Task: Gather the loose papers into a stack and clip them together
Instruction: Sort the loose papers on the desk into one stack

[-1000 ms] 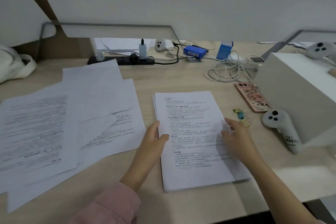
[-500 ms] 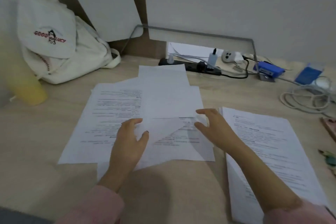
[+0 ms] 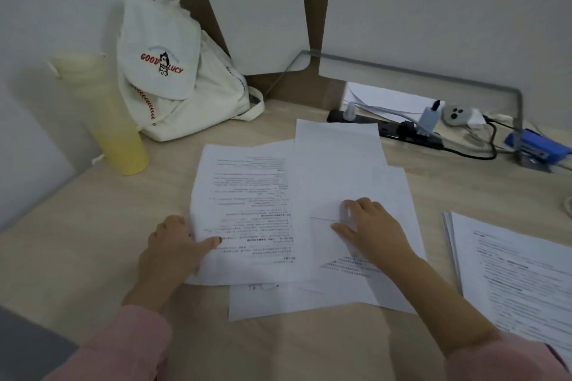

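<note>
Several loose white sheets [image 3: 247, 195] lie overlapped in the middle of the pale wooden desk [image 3: 93, 241], some printed, some blank. My left hand [image 3: 170, 246] is at the left edge of the top printed sheet. Its thumb lies on the print, and the fingers sit at the sheet's edge, partly hidden. My right hand [image 3: 371, 226] rests palm down on the blank sheets [image 3: 337, 161], fingers lightly bent. A squared stack of printed paper [image 3: 510, 266] lies at the right edge. No clip is in view.
A white drawstring bag [image 3: 173, 77] and a yellow tumbler [image 3: 120, 139] stand at the back left. A black power strip [image 3: 402, 131] with plugs and cables, and a blue stapler [image 3: 535, 147], lie along the back right. Grey dividers wall in the desk.
The view has swung left, from the stack to the loose sheets. My left hand has shifted to the left edge of the sheets. My right hand has slid onto their middle.
</note>
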The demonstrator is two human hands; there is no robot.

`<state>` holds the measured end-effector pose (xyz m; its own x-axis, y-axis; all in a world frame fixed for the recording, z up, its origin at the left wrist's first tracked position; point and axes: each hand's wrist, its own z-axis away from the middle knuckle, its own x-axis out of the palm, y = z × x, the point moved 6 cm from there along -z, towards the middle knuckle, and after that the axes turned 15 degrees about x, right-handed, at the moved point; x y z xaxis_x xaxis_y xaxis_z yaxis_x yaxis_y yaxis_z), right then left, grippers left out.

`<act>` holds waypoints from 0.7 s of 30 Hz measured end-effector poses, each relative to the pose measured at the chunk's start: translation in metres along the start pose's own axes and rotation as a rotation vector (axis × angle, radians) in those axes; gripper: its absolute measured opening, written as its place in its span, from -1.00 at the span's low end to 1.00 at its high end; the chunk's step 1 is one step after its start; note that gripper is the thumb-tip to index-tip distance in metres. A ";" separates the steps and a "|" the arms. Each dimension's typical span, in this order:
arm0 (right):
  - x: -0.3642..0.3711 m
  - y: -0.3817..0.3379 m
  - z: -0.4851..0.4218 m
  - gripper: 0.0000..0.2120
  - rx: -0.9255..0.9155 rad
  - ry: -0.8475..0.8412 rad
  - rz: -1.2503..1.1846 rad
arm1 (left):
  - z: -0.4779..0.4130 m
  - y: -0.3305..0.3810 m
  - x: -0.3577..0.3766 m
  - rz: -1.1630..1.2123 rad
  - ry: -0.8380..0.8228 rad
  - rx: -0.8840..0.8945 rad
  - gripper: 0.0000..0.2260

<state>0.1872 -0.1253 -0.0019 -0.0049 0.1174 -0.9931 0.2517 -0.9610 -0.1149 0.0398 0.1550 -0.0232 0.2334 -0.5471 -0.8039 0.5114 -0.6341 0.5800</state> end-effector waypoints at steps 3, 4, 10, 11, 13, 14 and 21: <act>-0.001 -0.006 -0.002 -0.73 -0.060 0.082 0.099 | 0.000 -0.004 0.000 0.073 -0.002 0.021 -0.55; 0.001 -0.007 -0.002 -0.74 -0.096 0.117 0.129 | 0.000 -0.005 0.000 0.088 0.006 0.037 -0.61; 0.001 0.004 -0.010 -0.85 0.002 0.127 0.083 | 0.011 -0.011 -0.006 0.358 0.130 0.070 -0.81; -0.007 0.011 -0.011 -0.85 0.098 0.139 -0.078 | 0.015 -0.012 -0.007 0.442 0.165 0.058 -0.82; -0.029 0.023 -0.009 -0.81 0.258 0.198 -0.461 | 0.021 -0.012 -0.010 0.572 0.241 0.051 -0.81; -0.042 0.027 -0.007 -0.80 0.298 0.225 -0.664 | 0.024 -0.012 -0.012 0.610 0.275 0.053 -0.80; -0.088 0.041 0.019 -0.85 0.248 -0.143 -1.758 | 0.033 0.010 0.004 0.887 0.237 0.073 -0.73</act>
<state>0.1793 -0.1795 0.0799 -0.1604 0.9408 0.2987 -0.2796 0.2469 -0.9278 0.0185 0.1287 -0.0159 0.6826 -0.7281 -0.0624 0.0130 -0.0732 0.9972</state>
